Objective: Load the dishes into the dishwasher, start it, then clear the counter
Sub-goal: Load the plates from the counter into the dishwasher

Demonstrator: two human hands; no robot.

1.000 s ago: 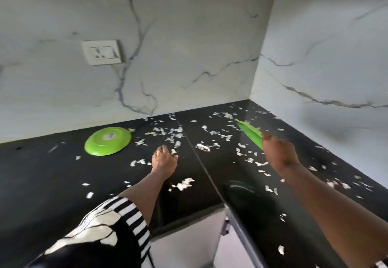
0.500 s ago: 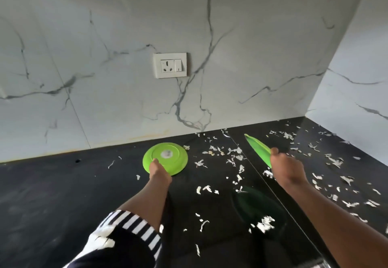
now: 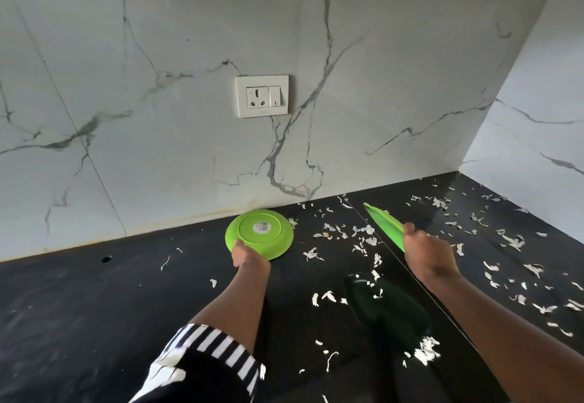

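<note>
1. Green upturned plate (image 3: 262,232) rests on the black surface (image 3: 94,308) by the wall (image 3: 158,118); left grip (image 3: 248,255) clasps its near rim.
2. Right grip (image 3: 426,254) clasps a second green plate (image 3: 384,224), tilted edge-on above white scraps (image 3: 363,232).

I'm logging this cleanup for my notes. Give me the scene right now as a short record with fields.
left hand: grips the near rim of the upturned plate
right hand: holds the second plate, tilted, seen edge-on
counter: black, strewn with white scraps
wall: socket above the upturned plate
</note>
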